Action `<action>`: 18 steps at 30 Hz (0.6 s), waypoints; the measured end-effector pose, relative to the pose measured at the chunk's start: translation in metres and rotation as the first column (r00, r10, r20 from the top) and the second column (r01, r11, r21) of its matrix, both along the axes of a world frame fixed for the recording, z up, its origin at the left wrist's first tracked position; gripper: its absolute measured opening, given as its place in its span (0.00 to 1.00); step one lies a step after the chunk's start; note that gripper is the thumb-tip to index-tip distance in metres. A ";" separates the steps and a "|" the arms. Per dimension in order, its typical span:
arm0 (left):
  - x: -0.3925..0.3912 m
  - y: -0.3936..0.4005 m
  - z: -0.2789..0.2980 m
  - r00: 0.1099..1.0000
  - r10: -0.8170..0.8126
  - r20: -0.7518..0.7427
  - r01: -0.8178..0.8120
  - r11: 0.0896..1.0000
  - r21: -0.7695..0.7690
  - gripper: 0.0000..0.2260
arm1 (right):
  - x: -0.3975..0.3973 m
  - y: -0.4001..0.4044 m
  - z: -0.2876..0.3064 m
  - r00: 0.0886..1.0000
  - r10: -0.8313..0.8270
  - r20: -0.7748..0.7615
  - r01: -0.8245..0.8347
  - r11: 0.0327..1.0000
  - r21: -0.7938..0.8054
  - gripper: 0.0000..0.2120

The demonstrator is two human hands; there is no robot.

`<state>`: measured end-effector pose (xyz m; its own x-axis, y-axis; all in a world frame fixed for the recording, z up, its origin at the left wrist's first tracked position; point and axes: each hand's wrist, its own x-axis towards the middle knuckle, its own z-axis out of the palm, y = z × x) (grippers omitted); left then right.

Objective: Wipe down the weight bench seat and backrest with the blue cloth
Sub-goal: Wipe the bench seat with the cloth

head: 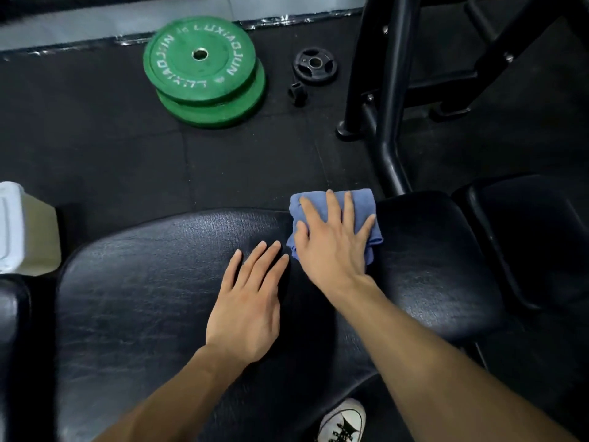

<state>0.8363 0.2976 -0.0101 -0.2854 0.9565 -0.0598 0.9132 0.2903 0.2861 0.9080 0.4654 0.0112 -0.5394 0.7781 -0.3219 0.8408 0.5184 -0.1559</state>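
A black padded weight bench runs across the lower view: a large pad on the left and a smaller pad on the right. A folded blue cloth lies at the far edge where the two pads meet. My right hand presses flat on the cloth with fingers spread. My left hand rests flat on the large pad just left of the cloth, fingers apart, holding nothing.
Two stacked green weight plates lie on the black rubber floor beyond the bench, with a small black plate and a collar beside them. A black steel rack frame stands at the upper right. A white container sits at left. A white shoe shows below.
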 end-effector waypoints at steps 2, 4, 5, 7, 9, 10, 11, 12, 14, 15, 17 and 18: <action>0.001 0.001 -0.001 1.000 0.004 0.009 -0.004 1.000 0.014 0.28 | 0.011 -0.014 -0.003 0.998 0.061 -0.033 -0.060 0.998 0.035 0.26; 0.002 0.001 -0.001 0.999 0.025 0.026 -0.026 0.999 0.030 0.26 | 0.024 -0.027 -0.003 0.987 0.142 -0.078 -0.137 0.988 0.067 0.28; 0.002 0.001 -0.001 0.998 0.039 0.044 -0.040 0.998 0.042 0.25 | 0.034 -0.035 -0.003 0.980 0.178 -0.090 -0.172 0.983 0.068 0.29; 0.003 0.000 0.000 0.995 0.055 0.083 -0.061 0.996 0.072 0.22 | 0.059 -0.056 -0.004 0.973 0.210 -0.100 -0.204 0.977 0.067 0.30; 0.004 -0.001 0.001 0.993 0.057 0.106 -0.067 0.993 0.099 0.20 | 0.091 -0.080 -0.004 0.970 0.221 -0.101 -0.212 0.972 0.099 0.31; 0.003 0.000 0.001 0.992 0.058 0.112 -0.070 0.992 0.106 0.20 | 0.106 -0.092 -0.005 0.969 0.231 -0.091 -0.219 0.968 0.120 0.32; 0.003 -0.001 0.002 0.991 0.060 0.116 -0.073 0.991 0.109 0.19 | 0.123 -0.104 -0.007 0.968 0.238 -0.079 -0.226 0.964 0.137 0.33; 0.004 0.000 0.003 0.991 0.062 0.121 -0.076 0.991 0.114 0.19 | 0.139 -0.114 -0.010 0.969 0.239 -0.067 -0.227 0.962 0.151 0.33; 0.009 0.004 0.007 0.990 0.059 0.129 -0.076 0.988 0.132 0.19 | 0.168 -0.128 -0.016 0.978 0.205 -0.041 -0.194 0.964 0.182 0.32; 0.013 0.009 0.010 0.990 0.051 0.131 -0.069 0.988 0.141 0.20 | 0.180 -0.131 -0.019 0.984 0.177 -0.028 -0.168 0.965 0.199 0.31; 0.026 0.023 0.013 0.992 0.015 0.128 -0.033 0.989 0.144 0.20 | 0.195 -0.131 -0.020 0.988 0.156 -0.013 -0.149 0.962 0.230 0.29; 0.033 0.032 0.012 0.993 -0.009 0.118 -0.008 0.990 0.142 0.21 | 0.196 -0.126 -0.018 0.987 0.160 -0.017 -0.151 0.959 0.240 0.29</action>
